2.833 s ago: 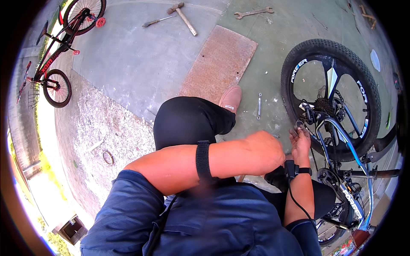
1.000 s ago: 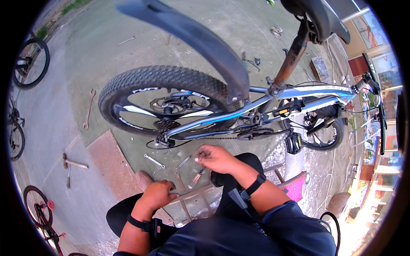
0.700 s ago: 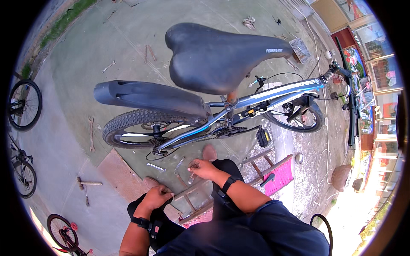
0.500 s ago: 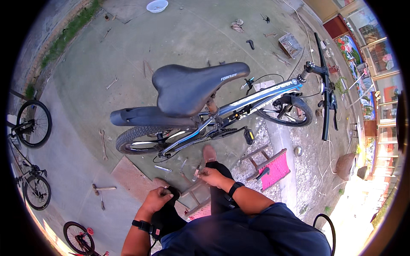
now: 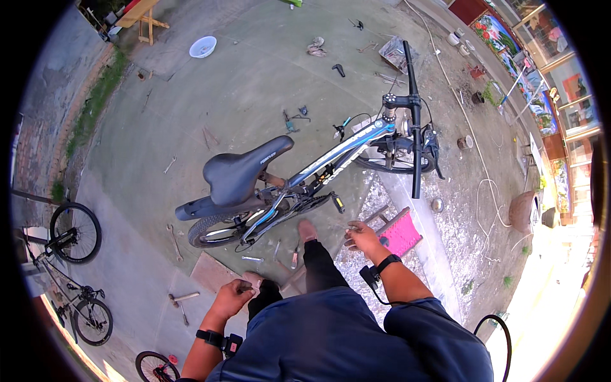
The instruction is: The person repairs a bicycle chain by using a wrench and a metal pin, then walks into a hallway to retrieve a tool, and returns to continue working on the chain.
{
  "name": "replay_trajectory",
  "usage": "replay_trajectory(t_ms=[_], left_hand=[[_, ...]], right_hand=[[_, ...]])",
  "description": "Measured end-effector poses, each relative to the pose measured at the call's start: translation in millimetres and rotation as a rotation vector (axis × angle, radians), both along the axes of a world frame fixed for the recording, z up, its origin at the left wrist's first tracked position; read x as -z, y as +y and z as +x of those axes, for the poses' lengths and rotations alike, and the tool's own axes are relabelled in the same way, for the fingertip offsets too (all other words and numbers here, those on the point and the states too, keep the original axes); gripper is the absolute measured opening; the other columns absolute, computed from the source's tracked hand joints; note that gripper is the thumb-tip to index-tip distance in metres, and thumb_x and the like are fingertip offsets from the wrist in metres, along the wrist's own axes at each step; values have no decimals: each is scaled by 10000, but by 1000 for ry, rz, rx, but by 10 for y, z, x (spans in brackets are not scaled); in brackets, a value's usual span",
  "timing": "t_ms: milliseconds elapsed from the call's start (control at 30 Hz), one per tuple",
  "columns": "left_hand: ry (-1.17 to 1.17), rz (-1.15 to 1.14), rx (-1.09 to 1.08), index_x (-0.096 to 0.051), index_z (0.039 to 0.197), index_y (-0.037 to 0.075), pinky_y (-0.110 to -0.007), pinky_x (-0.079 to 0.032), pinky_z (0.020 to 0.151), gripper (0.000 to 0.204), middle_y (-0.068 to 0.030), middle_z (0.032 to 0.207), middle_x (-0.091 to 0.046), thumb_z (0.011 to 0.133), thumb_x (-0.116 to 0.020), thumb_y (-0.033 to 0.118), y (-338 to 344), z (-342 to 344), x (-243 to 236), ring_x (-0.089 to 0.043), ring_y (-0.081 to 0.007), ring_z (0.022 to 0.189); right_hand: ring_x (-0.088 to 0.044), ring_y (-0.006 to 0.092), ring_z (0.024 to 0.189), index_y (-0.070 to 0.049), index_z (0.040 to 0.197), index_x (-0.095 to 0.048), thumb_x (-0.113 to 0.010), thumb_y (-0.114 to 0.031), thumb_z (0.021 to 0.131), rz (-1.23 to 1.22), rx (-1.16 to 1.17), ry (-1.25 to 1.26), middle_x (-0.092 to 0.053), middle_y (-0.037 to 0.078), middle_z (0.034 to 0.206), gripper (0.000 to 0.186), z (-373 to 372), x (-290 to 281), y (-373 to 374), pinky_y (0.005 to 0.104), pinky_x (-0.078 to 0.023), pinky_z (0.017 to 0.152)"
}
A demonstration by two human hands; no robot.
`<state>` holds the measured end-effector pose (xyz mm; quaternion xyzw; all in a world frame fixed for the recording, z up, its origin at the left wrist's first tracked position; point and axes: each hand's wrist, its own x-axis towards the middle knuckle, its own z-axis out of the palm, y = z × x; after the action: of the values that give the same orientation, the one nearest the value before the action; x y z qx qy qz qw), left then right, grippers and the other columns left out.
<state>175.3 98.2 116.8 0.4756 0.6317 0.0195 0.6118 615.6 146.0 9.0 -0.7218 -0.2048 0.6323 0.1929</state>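
A blue, white and black bicycle stands in front of me, its black saddle at the left and handlebar at the right. My right hand is raised beside the pink woven stool, fingers bent and apart, with nothing visible in it. On the stool a dark object is partly hidden by that hand. Low at the left, my left hand is closed near my knee, thumb against the fingers; whatever it may hold is hidden. Between my feet and the bicycle lie a spanner and a screwdriver.
A large spanner and a hammer lie on the floor at the left. Other bicycles stand at the left edge. Farther off are a white basin, a metal toolbox and a hose.
My right hand has moved right and forward, from beside my foot toward the pink stool, and its fingers have opened. My left hand stays closed near my knee. The view has shifted.
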Motion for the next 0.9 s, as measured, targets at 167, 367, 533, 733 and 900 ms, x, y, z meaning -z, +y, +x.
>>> replay_trajectory(t_ms=[167,367,533,733,900], left_hand=[[-72,154,136,-452,1317,10,-340,-524,803,567,-154,1011,-675,837,-688,198,709,709,-428,-675,-237,895],[-77,485,348,-216,1474,62,-330,-515,767,837,-135,1068,-635,801,-709,130,1578,1857,-965,-658,-220,829],[-104,578,400,-188,1480,53,-360,-519,734,893,-142,1045,-631,787,-725,220,1820,2339,-1003,-661,-271,801],[-50,486,365,-212,1462,44,-388,-518,710,864,-139,1032,-635,786,-714,238,1777,2340,-942,-658,-313,791],[121,505,386,-402,1367,64,-455,-504,770,669,-194,1015,-632,797,-665,298,1721,2006,-952,-627,-383,908]], right_hand=[[-651,212,754,-102,1333,-451,-600,-180,922,52,132,18,-633,119,974,445,335,-295,196,371,-547,646],[-655,209,715,-109,1315,-461,-572,-177,933,-63,320,26,-633,101,945,404,826,-144,-137,354,-545,606],[-650,208,665,-119,1316,-454,-523,-137,940,-183,419,10,-637,90,898,383,1206,-94,-441,331,-533,554],[-654,209,713,-110,1304,-448,-527,-166,930,-188,335,1,-636,83,904,387,1371,-45,-333,360,-526,598],[-644,221,696,-106,1279,-460,-541,-191,933,-172,279,69,-605,86,890,365,1307,197,-110,361,-548,589]])
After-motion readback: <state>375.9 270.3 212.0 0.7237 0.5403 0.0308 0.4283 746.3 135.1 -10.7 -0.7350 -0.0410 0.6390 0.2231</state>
